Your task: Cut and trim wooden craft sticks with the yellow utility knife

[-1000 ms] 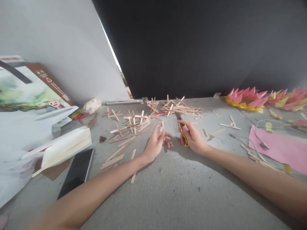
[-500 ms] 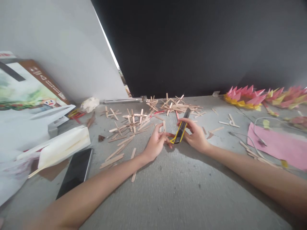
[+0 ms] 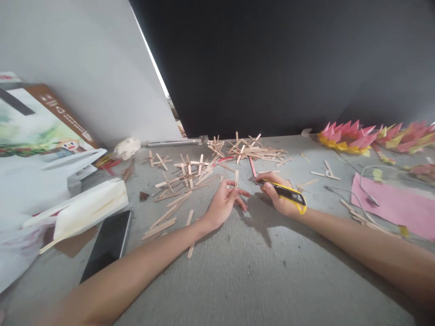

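Note:
My left hand [image 3: 222, 203] rests on the grey table and pinches a short wooden stick [image 3: 236, 178] upright between thumb and fingers. My right hand [image 3: 280, 197] is closed round a yellow and black utility knife [image 3: 287, 192], which lies across the hand with its tip pointing left toward the stick. The two hands are a short way apart. Behind them lies a scatter of wooden craft sticks [image 3: 204, 170], several glued into crosses.
A black phone [image 3: 108, 242] and a white pouch [image 3: 90, 208] lie at the left, with a printed box [image 3: 37, 127] behind. Pink and yellow paper flowers [image 3: 346, 136], a pink sheet [image 3: 390, 203] and a white cable [image 3: 370, 199] are at the right. A dark board stands behind.
My right hand turned the knife from pointing up and away to lying across the hand, tip toward the left. The left hand raised its stick a little.

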### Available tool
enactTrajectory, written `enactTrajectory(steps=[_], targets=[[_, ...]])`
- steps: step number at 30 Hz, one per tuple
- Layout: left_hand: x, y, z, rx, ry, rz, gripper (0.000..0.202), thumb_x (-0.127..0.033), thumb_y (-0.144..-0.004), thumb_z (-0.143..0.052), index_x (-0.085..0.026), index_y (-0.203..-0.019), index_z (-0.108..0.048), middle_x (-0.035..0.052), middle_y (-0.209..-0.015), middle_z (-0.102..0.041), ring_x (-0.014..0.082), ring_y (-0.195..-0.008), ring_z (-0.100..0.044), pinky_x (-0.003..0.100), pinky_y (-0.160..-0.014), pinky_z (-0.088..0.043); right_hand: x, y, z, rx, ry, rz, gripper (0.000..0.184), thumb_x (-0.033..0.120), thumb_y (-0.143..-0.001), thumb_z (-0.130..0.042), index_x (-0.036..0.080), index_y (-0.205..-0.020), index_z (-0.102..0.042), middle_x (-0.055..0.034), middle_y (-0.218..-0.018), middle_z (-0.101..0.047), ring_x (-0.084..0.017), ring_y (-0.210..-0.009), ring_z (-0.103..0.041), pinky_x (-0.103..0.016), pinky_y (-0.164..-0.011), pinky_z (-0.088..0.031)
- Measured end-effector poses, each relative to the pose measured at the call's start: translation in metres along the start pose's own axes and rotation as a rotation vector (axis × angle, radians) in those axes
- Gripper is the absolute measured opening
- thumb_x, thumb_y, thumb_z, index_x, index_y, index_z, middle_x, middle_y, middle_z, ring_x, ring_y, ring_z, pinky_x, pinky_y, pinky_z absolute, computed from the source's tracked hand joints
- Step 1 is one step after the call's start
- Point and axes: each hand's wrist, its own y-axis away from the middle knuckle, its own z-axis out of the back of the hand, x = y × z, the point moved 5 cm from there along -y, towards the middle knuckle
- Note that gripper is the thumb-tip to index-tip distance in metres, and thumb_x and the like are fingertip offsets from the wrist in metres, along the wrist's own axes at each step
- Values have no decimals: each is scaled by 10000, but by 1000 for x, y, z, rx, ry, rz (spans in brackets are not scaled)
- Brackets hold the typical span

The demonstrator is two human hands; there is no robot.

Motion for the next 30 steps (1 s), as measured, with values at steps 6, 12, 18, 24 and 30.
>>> enactTrajectory(steps=[6,12,18,24,30], targets=[[2,0,0,-9,-15,22,514,-662,-1010,-653,-228,-1104,-395,120,-1032,-817,205,-651,-781,377,-709,-621,-10,0,-8,-60,-220,16,379,607,-1080,-546,287,-1277,-500,39,-734,-609,-178,-612,-556,-316,-613,-467],[3,-1,0,-9,-4,4,494,-647,-1024,-640,-242,-1059,-361,74,-945,-810,203,-608,-775,365,-676,-607,-24,-1,-11,-163,-210,23,308,536,-1030,-680,294,-1151,-533,18,-821,-649,-165,-625,-575,-290,-567,-458],[3,-1,0,20,-21,11,483,-642,-1020,-647,-237,-1017,-383,76,-918,-808,199,-599,-772,344,-654,-593,-9,-6,2,-220,-117,129,187,463,-1024,-699,281,-1062,-703,-40,-886,-688,-224,-780,-673,-402,-768,-561],[2,1,-3,49,-66,56,452,-620,-1034,-633,-231,-998,-407,81,-871,-803,220,-609,-789,339,-647,-593,-9,-5,4,-226,-70,132,143,412,-1015,-705,285,-1069,-741,-75,-1012,-675,-255,-902,-681,-446,-804,-594],[4,1,-3,47,-96,72,438,-624,-1043,-608,-228,-1023,-424,58,-843,-789,204,-567,-758,325,-617,-557,-18,-2,-8,-95,-386,72,123,360,-1035,-705,266,-1114,-715,-77,-1174,-634,-147,-690,-666,-320,-517,-569]])
